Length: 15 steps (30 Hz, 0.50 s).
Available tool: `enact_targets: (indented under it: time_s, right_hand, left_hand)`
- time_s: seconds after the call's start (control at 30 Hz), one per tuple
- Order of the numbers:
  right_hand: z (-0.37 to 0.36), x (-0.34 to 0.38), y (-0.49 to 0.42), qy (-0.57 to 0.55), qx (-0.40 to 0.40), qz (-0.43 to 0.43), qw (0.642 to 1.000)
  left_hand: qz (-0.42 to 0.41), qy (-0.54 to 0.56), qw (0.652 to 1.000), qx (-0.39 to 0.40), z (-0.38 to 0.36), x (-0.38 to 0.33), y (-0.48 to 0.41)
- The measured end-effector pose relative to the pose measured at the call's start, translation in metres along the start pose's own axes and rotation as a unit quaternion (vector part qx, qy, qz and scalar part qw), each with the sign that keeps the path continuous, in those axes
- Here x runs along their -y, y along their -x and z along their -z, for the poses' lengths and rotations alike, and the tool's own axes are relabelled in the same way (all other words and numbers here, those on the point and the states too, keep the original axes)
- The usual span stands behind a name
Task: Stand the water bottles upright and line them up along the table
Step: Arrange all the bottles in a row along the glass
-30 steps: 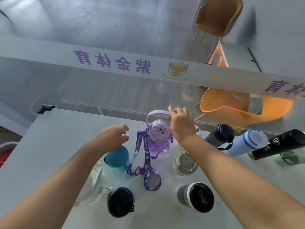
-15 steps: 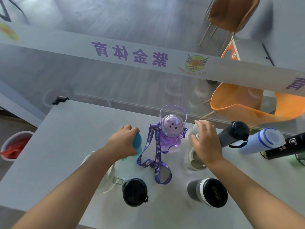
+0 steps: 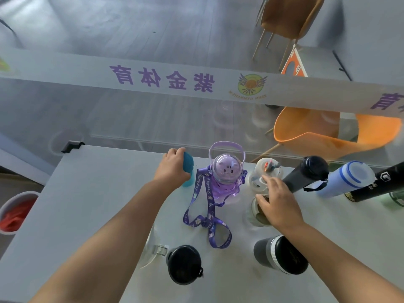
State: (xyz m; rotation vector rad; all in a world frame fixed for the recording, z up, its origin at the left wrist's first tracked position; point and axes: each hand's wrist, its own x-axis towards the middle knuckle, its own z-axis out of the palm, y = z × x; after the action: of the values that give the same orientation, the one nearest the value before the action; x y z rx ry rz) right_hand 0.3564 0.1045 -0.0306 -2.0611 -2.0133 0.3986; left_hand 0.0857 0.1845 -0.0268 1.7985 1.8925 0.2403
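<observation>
My left hand point(image 3: 172, 169) grips a teal bottle point(image 3: 188, 169) upright near the table's far edge, just left of the purple cat bottle point(image 3: 227, 173) with its lanyard point(image 3: 207, 215). My right hand point(image 3: 277, 204) rests on the lid of a clear bottle with a dark rim point(image 3: 256, 213), in front of a white bottle point(image 3: 267, 173). A dark bottle point(image 3: 306, 176), a light blue bottle point(image 3: 347, 178) and a black bottle point(image 3: 380, 184) stand further right. Two black-lidded bottles point(image 3: 184, 264) point(image 3: 282, 254) stand near me.
The grey table point(image 3: 87, 204) ends against a glass panel with a banner. An orange chair point(image 3: 328, 136) sits behind the glass. A bin with red contents point(image 3: 15, 213) is on the floor at left. A clear jug point(image 3: 153, 248) lies partly under my left arm.
My left hand closed on the teal bottle and carried it away from me to the far edge beside the purple bottle. My right hand left the purple bottle's handle and dropped onto the clear bottle.
</observation>
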Motion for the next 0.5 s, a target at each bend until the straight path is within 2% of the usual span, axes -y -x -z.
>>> enact_targets:
  time_s: [0.23,0.43,0.5]
  right_hand:
    - [0.004,0.004,0.005,0.024,0.041,-0.004,0.999]
    - [0.005,0.006,0.006,0.037,0.140,-0.035,0.989]
    - [0.004,0.006,0.006,0.036,0.172,-0.048,0.983]
  left_hand:
    - [0.010,0.004,1.000,-0.023,0.001,0.002,-0.005]
    - [0.020,0.056,0.998,0.007,0.000,0.004,0.000]
    - [0.027,0.067,0.997,-0.004,-0.001,0.005,0.006]
